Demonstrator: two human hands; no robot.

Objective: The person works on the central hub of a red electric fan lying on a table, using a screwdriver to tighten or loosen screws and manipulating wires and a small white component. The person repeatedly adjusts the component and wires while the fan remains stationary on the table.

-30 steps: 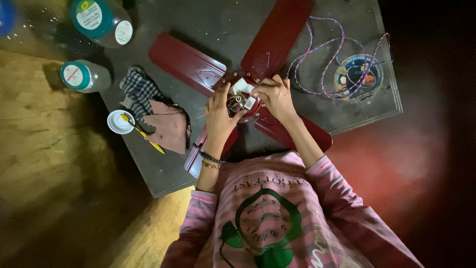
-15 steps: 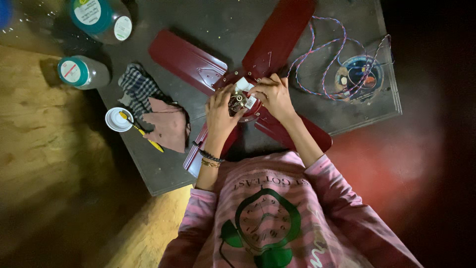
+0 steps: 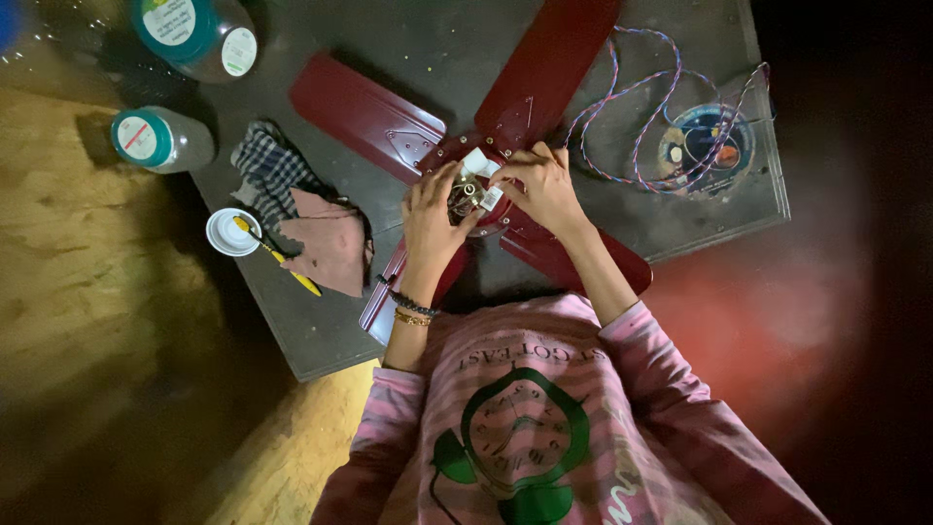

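Almost nothing has moved since the earlier frames: both hands stay at the hub of the dark red ceiling fan (image 3: 505,126), and only the fingers have shifted a little around the small metal part there. The fan lies flat on the grey table (image 3: 428,49), its blades spread out from the middle like a cross.

The left hand (image 3: 432,219) is set on the near left side of the hub, its fingers bent and closed around the metal piece (image 3: 466,194) in the centre. It wears dark and gold bracelets on the wrist. The right hand (image 3: 546,185) comes from the other side, its fingers pinched on a small white piece (image 3: 478,163) that sits just beside the metal part. Both hands touch the hub, and they are very near to each other.

To the right of the fan, a bundle of thin coloured wires (image 3: 641,117) loops over a round blue part (image 3: 708,146). To the left lie a checked cloth (image 3: 270,170) and a pinkish rag (image 3: 330,243), touching each other. Just beside them is a white lid (image 3: 225,231) with a yellow tool (image 3: 282,262) lying across it. Two jars with teal lids (image 3: 155,141) stand further left, well apart from the hands.
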